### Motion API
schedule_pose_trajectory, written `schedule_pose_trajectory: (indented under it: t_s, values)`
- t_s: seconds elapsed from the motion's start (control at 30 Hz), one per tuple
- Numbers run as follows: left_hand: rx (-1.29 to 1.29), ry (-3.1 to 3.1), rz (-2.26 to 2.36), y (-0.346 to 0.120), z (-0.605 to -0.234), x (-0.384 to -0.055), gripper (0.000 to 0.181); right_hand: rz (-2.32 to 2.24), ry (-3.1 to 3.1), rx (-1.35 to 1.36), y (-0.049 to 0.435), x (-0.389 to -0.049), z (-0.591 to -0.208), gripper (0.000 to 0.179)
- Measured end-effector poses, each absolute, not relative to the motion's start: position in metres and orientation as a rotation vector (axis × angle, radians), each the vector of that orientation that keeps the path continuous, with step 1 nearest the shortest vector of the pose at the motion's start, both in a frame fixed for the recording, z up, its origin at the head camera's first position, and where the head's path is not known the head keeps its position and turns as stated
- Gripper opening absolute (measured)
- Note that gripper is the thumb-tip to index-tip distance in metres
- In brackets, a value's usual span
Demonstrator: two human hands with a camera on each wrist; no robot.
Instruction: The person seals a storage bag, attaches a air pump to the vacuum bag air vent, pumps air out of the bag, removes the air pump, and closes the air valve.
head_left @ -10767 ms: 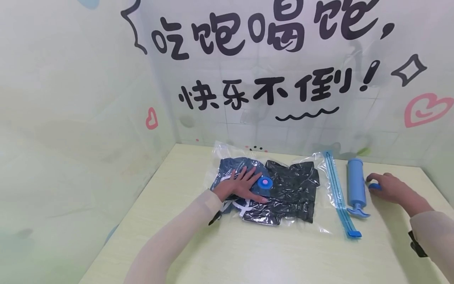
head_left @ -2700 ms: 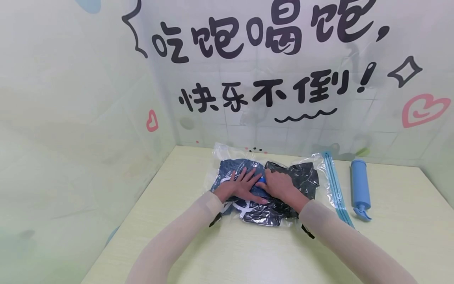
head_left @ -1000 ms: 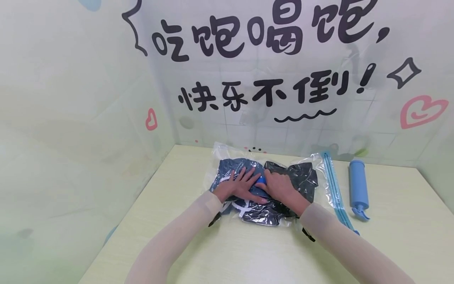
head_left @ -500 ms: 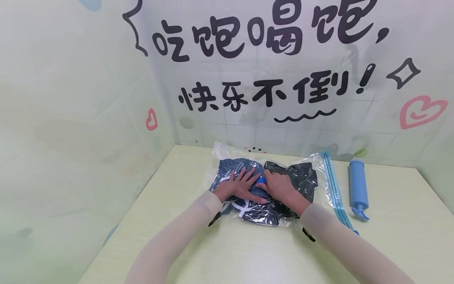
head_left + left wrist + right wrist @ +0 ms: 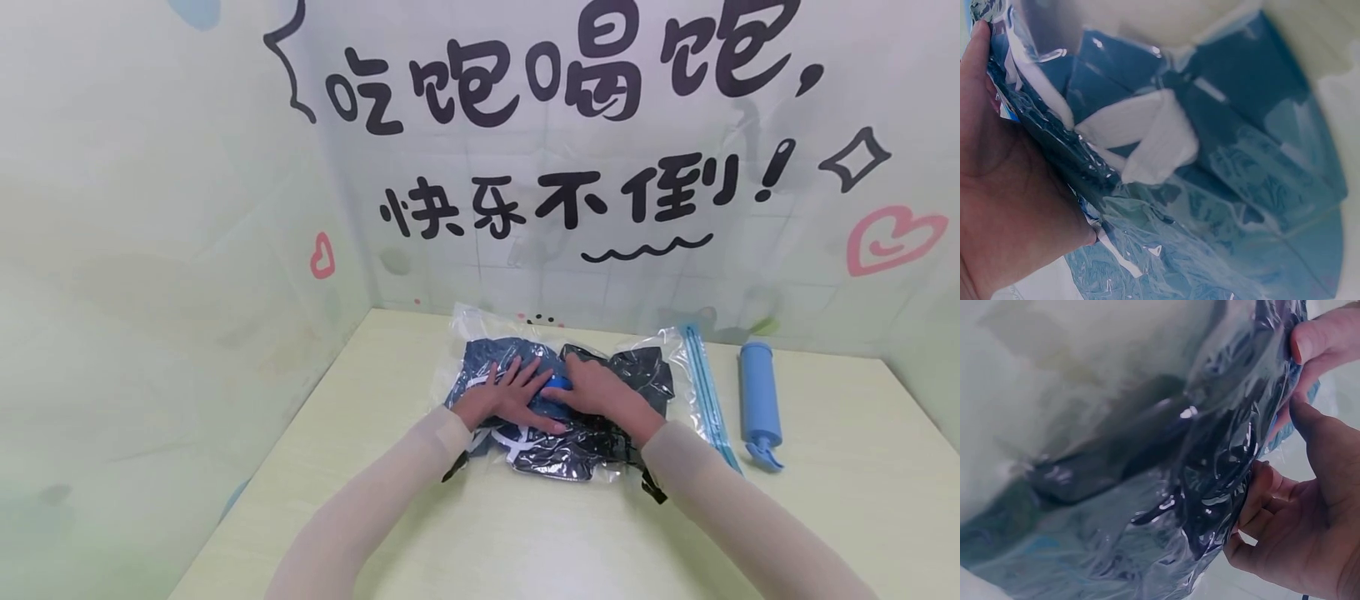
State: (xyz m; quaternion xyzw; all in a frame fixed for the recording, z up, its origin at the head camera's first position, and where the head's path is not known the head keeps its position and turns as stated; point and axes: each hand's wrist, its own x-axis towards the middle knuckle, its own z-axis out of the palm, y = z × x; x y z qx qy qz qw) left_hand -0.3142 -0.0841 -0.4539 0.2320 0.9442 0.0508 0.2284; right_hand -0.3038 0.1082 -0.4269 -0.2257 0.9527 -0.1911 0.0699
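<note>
A clear vacuum storage bag (image 5: 678, 350) lies flat on the table, with folded dark blue clothing (image 5: 487, 352) and black clothing (image 5: 647, 371) inside. My left hand (image 5: 513, 402) rests on the bag with fingers spread. My right hand (image 5: 603, 392) pinches the round blue valve cap (image 5: 557, 384) at the bag's middle, with thumb and curled fingers about it; much of the cap is covered. In the left wrist view, white straps (image 5: 1163, 137) show through the plastic. The right wrist view has the right hand (image 5: 1310, 506) low against the bag, the left thumb (image 5: 1316, 340) close by.
A light blue hand pump (image 5: 761, 392) lies to the right of the bag, its handle toward me. The bag's teal zip strip (image 5: 705, 392) runs along its right edge, partly behind the right sleeve. A printed wall covering (image 5: 525, 275) closes off the table's back.
Earlier, my right hand was beside the pump, holding a blue piece; it has since moved left onto the valve. Just now its wrist has turned slightly. My left hand has stayed put.
</note>
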Motion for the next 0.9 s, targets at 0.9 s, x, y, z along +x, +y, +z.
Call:
schedule_pose_trajectory:
  t_s: [0.9]
  values:
    - [0.638,2.597,0.109,-0.083,-0.448,-0.309,0.109,-0.674,2.845,-0.891,0.120,-0.310,-0.438,0.028]
